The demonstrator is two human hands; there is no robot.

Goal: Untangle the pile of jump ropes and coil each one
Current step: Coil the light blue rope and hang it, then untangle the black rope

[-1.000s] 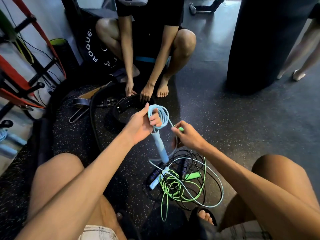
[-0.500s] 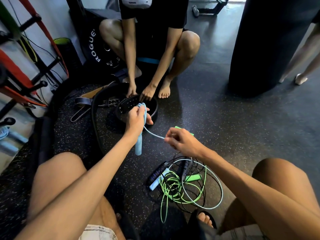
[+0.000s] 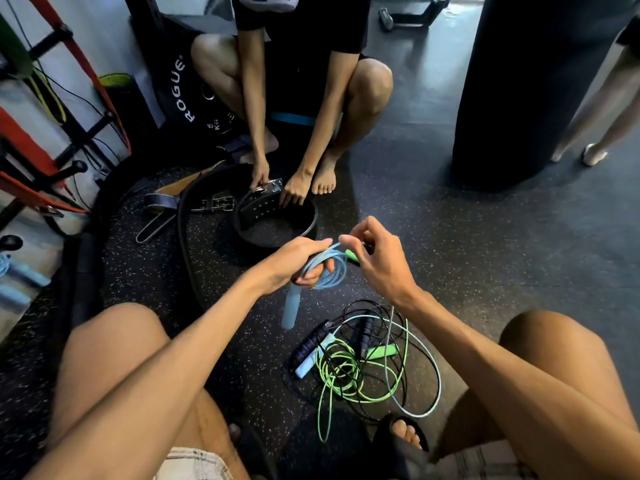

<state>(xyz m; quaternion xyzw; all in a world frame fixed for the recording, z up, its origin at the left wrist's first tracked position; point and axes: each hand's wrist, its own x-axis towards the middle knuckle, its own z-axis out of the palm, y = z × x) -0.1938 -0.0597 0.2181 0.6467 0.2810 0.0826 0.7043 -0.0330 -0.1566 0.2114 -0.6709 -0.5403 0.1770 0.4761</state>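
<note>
My left hand (image 3: 300, 259) grips a light blue jump rope (image 3: 334, 271) with several loops gathered in the fist, and the rope's blue handle (image 3: 290, 310) hangs down below it. My right hand (image 3: 375, 258) pinches a strand of the same rope beside the coil, with a green handle tip (image 3: 352, 255) showing under its fingers. On the floor between my knees lies a tangled pile (image 3: 360, 362) of green, black and light blue ropes with black handles (image 3: 308, 342) and a green handle (image 3: 382, 351).
A person squats opposite me, their hands on a black lifting belt (image 3: 277, 216). More belts (image 3: 180, 202) lie to the left. A black punching bag (image 3: 519, 84) stands at the right, a rack (image 3: 41, 143) and a weight plate (image 3: 197, 98) at the left. My sandalled foot (image 3: 403, 433) is near the pile.
My right hand rose from beside the pile up to my left hand, laying another loop of blue rope onto the coil. The person opposite shifted their hands on the belt.
</note>
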